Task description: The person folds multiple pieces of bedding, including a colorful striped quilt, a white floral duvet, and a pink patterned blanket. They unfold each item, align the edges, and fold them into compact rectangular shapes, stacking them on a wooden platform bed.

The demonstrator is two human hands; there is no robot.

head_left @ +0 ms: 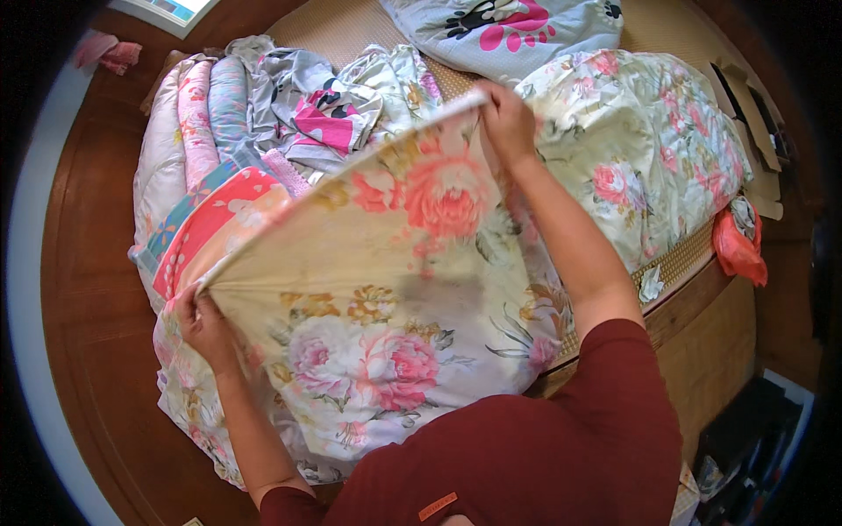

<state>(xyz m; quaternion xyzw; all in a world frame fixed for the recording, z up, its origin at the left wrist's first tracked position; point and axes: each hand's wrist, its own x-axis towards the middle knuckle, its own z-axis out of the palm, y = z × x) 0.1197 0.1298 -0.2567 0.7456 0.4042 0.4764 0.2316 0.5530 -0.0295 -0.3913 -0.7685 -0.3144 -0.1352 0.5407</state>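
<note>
A cream sheet of cloth (386, 254) printed with pink and orange flowers is stretched between my two hands. My left hand (203, 323) pinches its edge at the lower left, beside a stack of folded bedding. At the upper middle, my right hand (509, 123) grips the other end of that edge, higher and farther from me. The taut edge runs slantwise between the hands, and the rest hangs down toward my body. Whether it is a sheet or a cover I cannot tell.
Folded quilts (197, 123) lie at the far left, near a crumpled grey cloth with pink patches (316, 114). A floral quilt (631, 167) spreads on the right, with a grey paw-print cover (517, 35) behind it. A red plastic bag (738, 245) and cardboard box (750, 131) stand at the right edge.
</note>
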